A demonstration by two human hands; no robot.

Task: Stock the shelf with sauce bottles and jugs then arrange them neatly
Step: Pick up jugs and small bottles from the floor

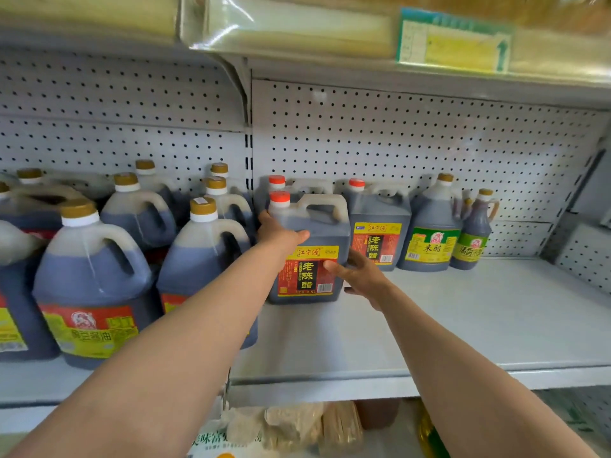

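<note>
A square dark vinegar jug (317,233) with a red cap and a red-and-yellow label stands on the grey shelf (463,319). My left hand (279,234) grips its upper left side, thumb across the front. My right hand (358,276) holds its lower right corner, thumb on the label. Two more red-capped jugs (380,226) stand behind and to the right. Further right stand a green-labelled jug (433,233) and a smaller green-labelled bottle (476,236).
Several large gold-capped soy sauce jugs (96,279) fill the shelf's left section. A perforated back panel (396,137) stands behind, and an upper shelf with a price tag (453,41) hangs overhead. Packaged goods (291,428) lie on the shelf below.
</note>
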